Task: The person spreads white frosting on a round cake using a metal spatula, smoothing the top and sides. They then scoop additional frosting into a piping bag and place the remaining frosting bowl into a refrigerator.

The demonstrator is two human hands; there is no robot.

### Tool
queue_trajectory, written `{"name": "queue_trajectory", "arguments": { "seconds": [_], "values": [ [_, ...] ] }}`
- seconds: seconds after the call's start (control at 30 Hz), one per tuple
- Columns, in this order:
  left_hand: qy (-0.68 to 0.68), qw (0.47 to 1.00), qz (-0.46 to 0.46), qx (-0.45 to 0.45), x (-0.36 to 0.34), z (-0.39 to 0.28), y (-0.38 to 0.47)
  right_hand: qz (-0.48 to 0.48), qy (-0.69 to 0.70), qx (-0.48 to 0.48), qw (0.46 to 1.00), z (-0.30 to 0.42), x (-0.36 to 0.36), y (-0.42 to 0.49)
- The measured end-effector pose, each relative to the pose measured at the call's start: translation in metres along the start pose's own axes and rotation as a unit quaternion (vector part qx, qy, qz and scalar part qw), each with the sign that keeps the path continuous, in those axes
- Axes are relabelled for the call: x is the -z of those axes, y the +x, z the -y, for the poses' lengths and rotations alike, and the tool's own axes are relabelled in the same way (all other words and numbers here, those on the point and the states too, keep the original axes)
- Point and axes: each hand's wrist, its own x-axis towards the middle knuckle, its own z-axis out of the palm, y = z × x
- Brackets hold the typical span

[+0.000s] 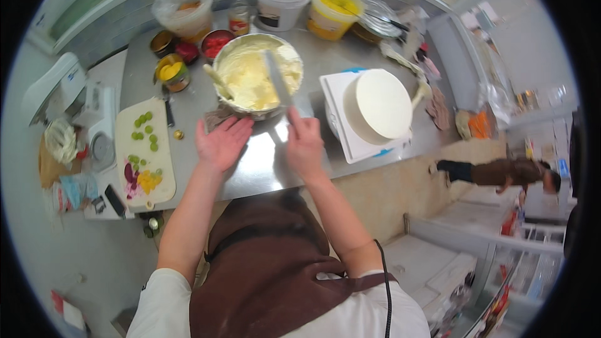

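My right hand [305, 143] is closed around the handle of an icing spatula [277, 77], whose blade reaches over a metal bowl of pale cream [249, 75]. The bowl also holds a second utensil with a cream-coated handle [217, 80], leaning on its left side. My left hand [224, 143] is held palm up with nothing in it, near the bowl's lower left edge and a folded brown cloth [218, 116]. To the right, a round cake with smooth white frosting [384, 103] sits on a white square board [338, 117]; blue parts show at the board's edges.
A cutting board [164, 169] at left holds green grapes and cut fruit. Behind stand an opened can of yellow fruit [173, 75], a bowl of red pieces [217, 44], a white lidded bucket [281, 2] and a yellow-filled tub [334, 14]. Another person [507, 172] is far off at right.
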Motion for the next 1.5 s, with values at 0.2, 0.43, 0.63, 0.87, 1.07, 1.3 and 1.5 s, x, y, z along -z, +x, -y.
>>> {"name": "queue_trajectory", "arguments": {
  "seconds": [0.2,0.43,0.63,0.87,1.07,1.3,1.5],
  "values": [
    [0.000,0.999,-0.020,0.042,0.002,-0.013,0.008,0.055,-0.181,-0.067,0.980,0.016,0.015,-0.064],
    [0.017,0.996,0.015,0.088,0.010,-0.023,0.014,0.082,0.254,-0.258,0.929,0.040,0.041,-0.055],
    [0.043,0.995,0.003,0.086,0.002,-0.024,0.013,0.126,0.166,-0.330,0.921,0.009,-0.016,-0.003],
    [0.063,0.995,0.002,0.072,0.015,-0.028,0.014,0.204,0.111,-0.469,0.852,-0.015,0.083,-0.151],
    [0.181,0.969,-0.152,0.072,0.046,-0.016,-0.006,0.045,-0.130,-0.324,0.936,-0.087,-0.033,-0.114],
    [0.215,0.960,-0.179,0.012,0.052,-0.023,-0.019,0.073,-0.240,-0.241,0.937,-0.085,-0.053,-0.059],
    [0.217,0.963,-0.152,-0.057,0.047,-0.041,-0.003,0.033,0.381,-0.375,0.845,-0.063,-0.042,0.025]
  ]
}}
